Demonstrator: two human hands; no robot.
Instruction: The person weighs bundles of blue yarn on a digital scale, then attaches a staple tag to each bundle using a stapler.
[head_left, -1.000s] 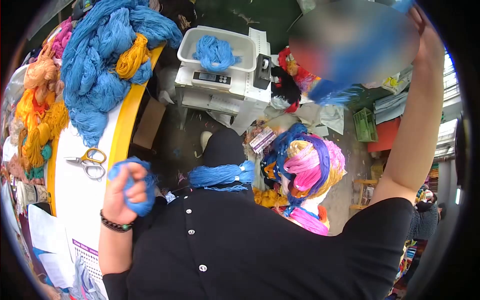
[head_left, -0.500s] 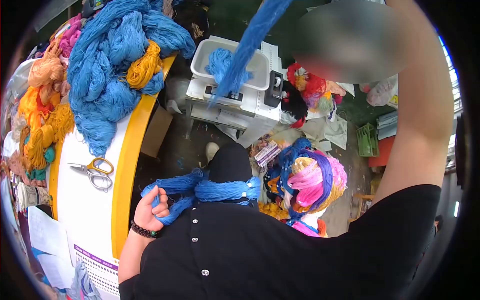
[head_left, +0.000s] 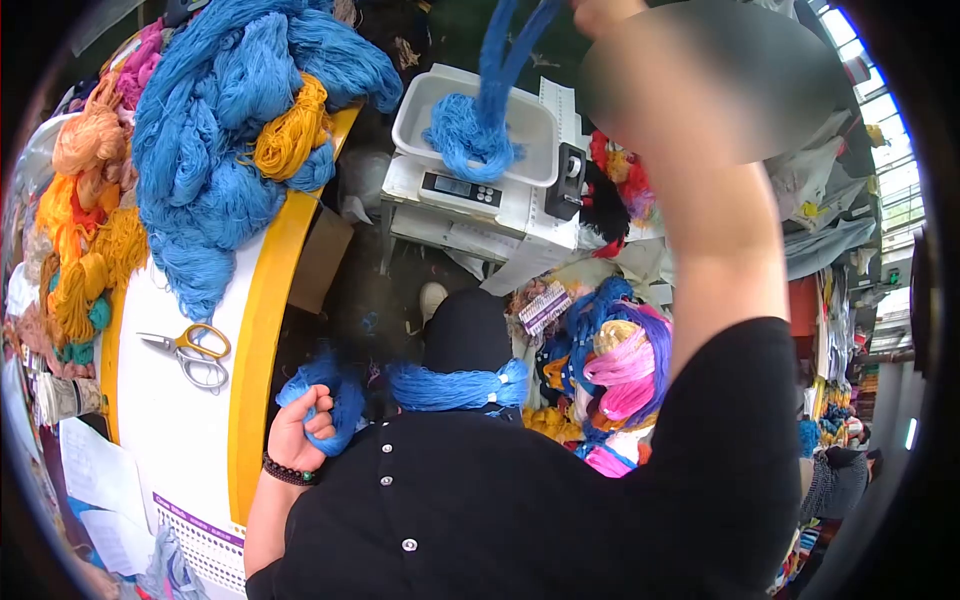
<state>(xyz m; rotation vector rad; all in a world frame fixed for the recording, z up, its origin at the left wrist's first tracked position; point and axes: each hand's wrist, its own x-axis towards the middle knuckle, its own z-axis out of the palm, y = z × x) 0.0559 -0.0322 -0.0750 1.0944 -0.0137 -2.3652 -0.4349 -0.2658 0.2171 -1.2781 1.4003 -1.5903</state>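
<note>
My left hand (head_left: 305,428) is closed around a loop of blue yarn (head_left: 346,405) in front of my body. A bundled skein of blue yarn (head_left: 450,387) with white ties lies across my lap, right of that hand. At the top edge, my right hand (head_left: 606,14) is raised and partly cut off, its fingers closed by a hanging length of blue yarn (head_left: 493,85). That length drops in loops into a white tray (head_left: 545,150), where a blue yarn heap (head_left: 455,130) lies. Beneath the tray is a scale (head_left: 461,191) with a small display.
Scissors (head_left: 190,352) lie on the white, yellow-edged table (head_left: 180,420) to my left. A large blue yarn pile (head_left: 215,130), with a yellow skein (head_left: 290,130), covers its far end. Multicoloured skeins (head_left: 625,365) sit right of my knee. A black-handled device (head_left: 566,180) stands beside the tray.
My right hand has come into view at the top, and the hanging yarn now reaches down into the tray. The yarn in my left hand has drawn in closer around it.
</note>
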